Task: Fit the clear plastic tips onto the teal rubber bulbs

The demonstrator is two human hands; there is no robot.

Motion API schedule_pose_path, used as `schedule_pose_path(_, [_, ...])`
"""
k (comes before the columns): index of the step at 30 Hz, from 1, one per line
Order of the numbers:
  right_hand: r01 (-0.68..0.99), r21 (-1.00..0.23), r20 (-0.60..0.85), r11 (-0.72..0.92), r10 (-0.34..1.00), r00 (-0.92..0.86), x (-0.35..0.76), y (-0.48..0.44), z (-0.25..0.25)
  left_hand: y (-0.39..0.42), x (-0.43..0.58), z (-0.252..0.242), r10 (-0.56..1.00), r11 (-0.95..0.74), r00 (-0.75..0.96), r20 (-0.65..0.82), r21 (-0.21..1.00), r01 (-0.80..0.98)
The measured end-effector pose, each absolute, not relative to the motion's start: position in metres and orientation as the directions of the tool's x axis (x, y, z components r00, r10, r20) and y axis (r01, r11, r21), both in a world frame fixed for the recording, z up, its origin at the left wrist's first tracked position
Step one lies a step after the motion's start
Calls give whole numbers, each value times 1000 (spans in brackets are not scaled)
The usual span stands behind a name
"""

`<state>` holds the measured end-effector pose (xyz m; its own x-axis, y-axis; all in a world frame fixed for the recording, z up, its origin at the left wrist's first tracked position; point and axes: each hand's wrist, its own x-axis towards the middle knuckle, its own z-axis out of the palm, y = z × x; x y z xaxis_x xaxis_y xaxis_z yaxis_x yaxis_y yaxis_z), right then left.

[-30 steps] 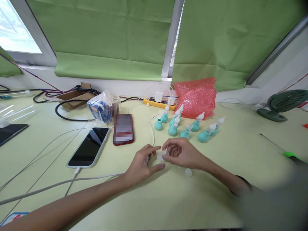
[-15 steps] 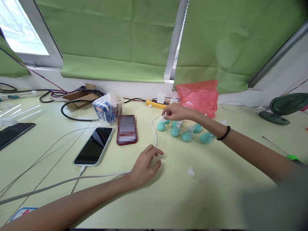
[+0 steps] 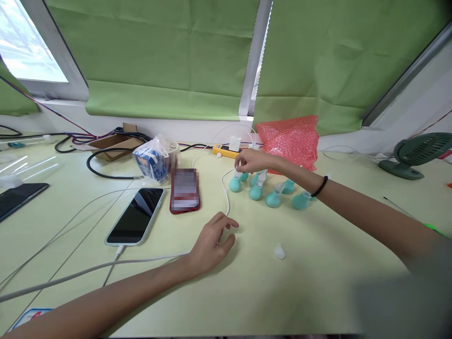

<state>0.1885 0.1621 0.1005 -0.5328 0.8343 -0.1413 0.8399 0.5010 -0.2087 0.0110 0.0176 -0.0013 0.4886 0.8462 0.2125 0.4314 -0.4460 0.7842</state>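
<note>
My right hand (image 3: pixel 252 161): grip pinching clear tip (image 3: pixel 238 174) atop leftmost teal bulb (image 3: pixel 234 185); bulb upright on counter (image 3: pixel 318 282), 12 o'clock from my left hand (image 3: pixel 212 242), its grip released, empty

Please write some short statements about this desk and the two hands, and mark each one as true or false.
1. The right hand pinches the clear tip on the leftmost teal bulb. True.
2. The left hand holds the black-screened phone. False: it rests on the table, apart from the phone, and holds nothing.
3. A loose tip lies on the table to the right of the left hand. True.
4. The pink bubble wrap lies nearer the person than the teal bulbs. False: it lies behind them, by the wall.
</note>
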Motion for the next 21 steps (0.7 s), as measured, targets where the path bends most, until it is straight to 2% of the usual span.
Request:
schedule_pose_path(6, [836, -265, -173, 481, 829, -532, 189, 162, 102, 17, 11, -1, 848, -445, 486, 212, 783, 434])
schedule_pose_path(11, [787, -144, -95, 600, 783, -615, 190, 165, 102, 17, 11, -1, 846, -452, 487, 216, 775, 441])
schedule_pose_path(16, [727, -126, -111, 675, 719, -686, 195, 173, 99, 18, 11, -4, 841, -462, 493, 223, 771, 438])
schedule_pose_path(21, [718, -57, -135, 694, 707, -694, 191, 178, 100, 18, 11, -4, 836, -470, 500, 224, 764, 443])
